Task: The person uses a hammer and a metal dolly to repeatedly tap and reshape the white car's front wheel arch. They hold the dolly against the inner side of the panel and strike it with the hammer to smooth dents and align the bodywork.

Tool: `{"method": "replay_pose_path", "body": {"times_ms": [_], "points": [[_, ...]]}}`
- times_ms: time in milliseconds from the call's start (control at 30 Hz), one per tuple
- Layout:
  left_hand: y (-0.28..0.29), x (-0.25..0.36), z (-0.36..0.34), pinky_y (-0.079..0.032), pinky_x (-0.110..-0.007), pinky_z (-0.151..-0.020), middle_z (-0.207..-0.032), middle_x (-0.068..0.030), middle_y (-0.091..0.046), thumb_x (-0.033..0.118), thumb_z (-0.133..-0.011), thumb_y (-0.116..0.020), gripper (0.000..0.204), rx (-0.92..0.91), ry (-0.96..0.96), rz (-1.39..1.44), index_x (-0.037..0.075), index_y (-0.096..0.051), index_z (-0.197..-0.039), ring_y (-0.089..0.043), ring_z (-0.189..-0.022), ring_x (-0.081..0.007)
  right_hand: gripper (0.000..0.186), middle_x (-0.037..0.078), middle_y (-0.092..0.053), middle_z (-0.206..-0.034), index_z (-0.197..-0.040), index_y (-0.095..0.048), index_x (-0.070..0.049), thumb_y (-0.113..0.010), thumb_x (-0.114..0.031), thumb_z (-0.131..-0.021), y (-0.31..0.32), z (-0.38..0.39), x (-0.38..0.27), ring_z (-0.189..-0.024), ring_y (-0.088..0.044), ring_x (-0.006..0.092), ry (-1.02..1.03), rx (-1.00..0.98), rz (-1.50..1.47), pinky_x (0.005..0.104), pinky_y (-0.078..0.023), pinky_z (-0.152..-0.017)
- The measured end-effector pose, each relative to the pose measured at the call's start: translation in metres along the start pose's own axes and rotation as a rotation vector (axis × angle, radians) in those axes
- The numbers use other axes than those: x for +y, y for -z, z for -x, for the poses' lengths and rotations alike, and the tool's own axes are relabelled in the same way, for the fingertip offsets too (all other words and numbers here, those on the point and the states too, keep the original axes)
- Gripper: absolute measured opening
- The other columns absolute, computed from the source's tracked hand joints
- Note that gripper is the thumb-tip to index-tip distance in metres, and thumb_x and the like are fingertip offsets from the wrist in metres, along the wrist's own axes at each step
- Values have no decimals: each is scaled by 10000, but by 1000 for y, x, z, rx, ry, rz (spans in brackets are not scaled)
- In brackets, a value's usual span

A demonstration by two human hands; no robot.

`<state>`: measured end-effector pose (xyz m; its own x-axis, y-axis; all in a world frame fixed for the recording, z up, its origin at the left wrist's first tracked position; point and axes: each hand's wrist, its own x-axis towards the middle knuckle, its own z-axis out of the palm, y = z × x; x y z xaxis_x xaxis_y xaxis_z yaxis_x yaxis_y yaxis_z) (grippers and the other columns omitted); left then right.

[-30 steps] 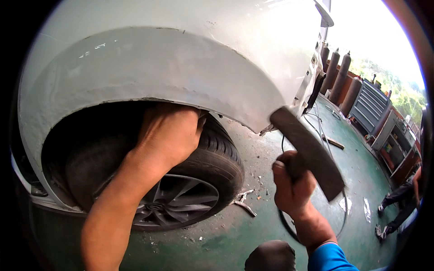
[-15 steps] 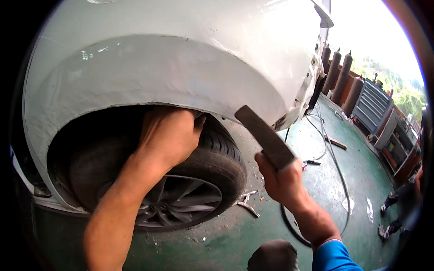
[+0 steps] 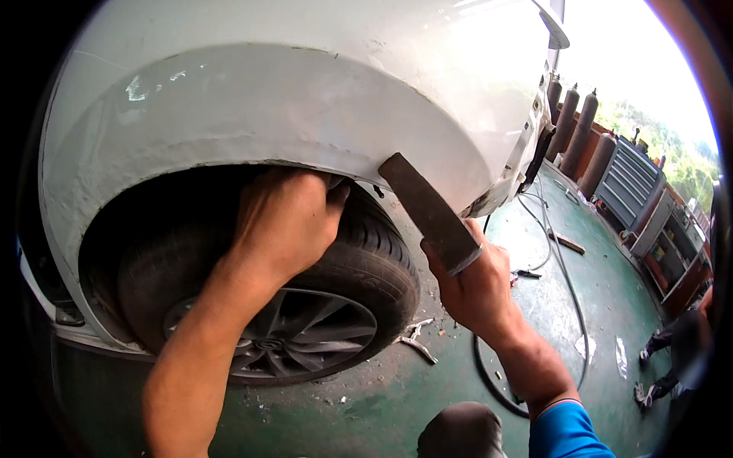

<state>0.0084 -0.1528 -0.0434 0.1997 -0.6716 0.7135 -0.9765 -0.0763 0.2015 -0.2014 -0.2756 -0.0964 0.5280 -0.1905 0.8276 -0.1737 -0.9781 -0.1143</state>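
Observation:
A white car fender [image 3: 305, 107], scuffed along its wheel-arch lip, curves over a black tyre [image 3: 374, 259] on a grey alloy wheel [image 3: 290, 336]. My left hand [image 3: 286, 217] reaches up beneath the lip, knuckles bent. Its fingertips are hidden behind the panel edge; a bit of something greyish shows by the thumb, too little to name. In my right hand [image 3: 477, 294] is a flat, dark metal slapper [image 3: 427, 210], gripped at its lower end. Its blade slants up and left, overlapping the fender's lower edge in view; whether they touch I cannot tell.
Hoses [image 3: 584, 320] snake over the green floor [image 3: 450, 389] at right. A broken strip [image 3: 416, 347] lies by the tyre. Farther back stand gas cylinders [image 3: 580, 133], a grey drawer cabinet [image 3: 630, 183] and an open shelf unit [image 3: 668, 237]. Another person's gloved hand [image 3: 645, 393] shows at far right.
My right hand and the slapper have shifted up and left, closer to the fender. My left hand stays under the arch lip. The car appears slightly higher in the view.

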Motion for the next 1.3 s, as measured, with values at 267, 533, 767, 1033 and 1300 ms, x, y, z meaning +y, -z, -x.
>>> {"method": "replay_pose_path", "body": {"times_ms": [267,533,767,1033,1300], "points": [[5,6,2,-533,-458,-786,-963,-243,-683,110,-858,-680,189,27,13,-90,-6,-697,-1006,-660,-897,-441,182,94,-601,-701,-1024,-587,13,-674,-51,-878,4,-6,-2,-596,-594,232,-55,-20,-128,343,-465,-551],[-5,4,10,-572,-402,-634,-765,-167,-707,37,-743,-639,89,163,-170,-274,60,-717,-707,-723,-734,-290,132,-8,-524,-668,-952,-570,5,-599,-121,-981,19,34,3,-534,-442,50,-279,98,-229,225,-346,-475],[-4,4,8,-586,-380,-653,-769,-147,-721,34,-747,-659,85,96,-102,-288,73,-722,-704,-728,-740,-265,146,5,-545,-700,-948,-582,-7,-626,-145,-971,11,29,-10,-591,-462,67,-299,90,-171,248,-373,-526],[-4,-1,10,-588,-383,-643,-778,-154,-721,28,-739,-663,76,102,-136,-283,56,-724,-703,-726,-719,-273,120,8,-543,-722,-990,-578,-7,-608,-120,-966,10,30,-12,-612,-474,71,-199,70,-115,250,-388,-555],[-7,-1,9,-581,-403,-641,-779,-175,-711,50,-743,-638,92,132,-141,-274,49,-722,-706,-719,-715,-308,87,104,-595,-712,-904,-606,-1,-656,-72,-908,3,35,2,-650,-603,215,-250,-26,-6,329,-455,-583]]}}
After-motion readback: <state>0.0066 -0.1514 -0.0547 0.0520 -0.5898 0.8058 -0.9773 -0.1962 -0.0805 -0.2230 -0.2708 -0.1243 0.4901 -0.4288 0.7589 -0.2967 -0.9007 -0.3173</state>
